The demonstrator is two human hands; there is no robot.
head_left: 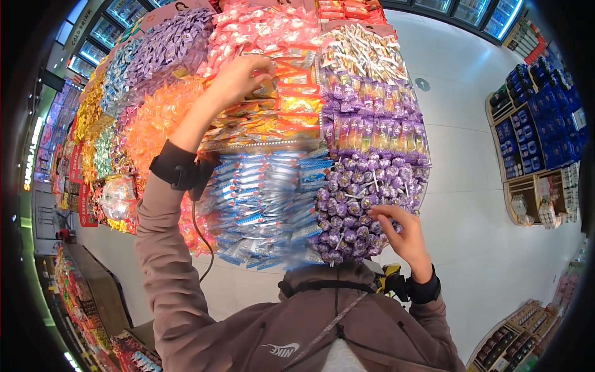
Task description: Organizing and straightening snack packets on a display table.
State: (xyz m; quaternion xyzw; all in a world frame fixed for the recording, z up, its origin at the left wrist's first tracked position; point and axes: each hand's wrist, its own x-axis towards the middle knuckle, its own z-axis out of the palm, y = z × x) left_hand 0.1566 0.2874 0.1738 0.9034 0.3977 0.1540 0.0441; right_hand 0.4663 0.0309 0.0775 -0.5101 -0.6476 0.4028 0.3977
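Observation:
My left hand (238, 79) reaches out above orange and yellow snack packets (300, 102) near the middle of a large candy display. Its fingers are loosely bent and a little apart, with nothing visible in them. Near the display's right front edge, my right hand (401, 232) hovers at a pile of purple-wrapped lollipops (350, 204). Its fingers are parted and no lollipop shows in it; whether a fingertip touches one I cannot tell. Between my arms lie blue and silver stick packets (266, 192), slightly blurred.
Beyond my hands are pink-wrapped sweets (260, 28), purple twists (170, 40), white sticks (359, 53) and purple jelly packs (375, 130). Orange sweets (161, 115) lie left of my forearm. A dark cable (199, 239) hangs from my left wrist strap. A shelf of blue packages (539, 124) stands to the right.

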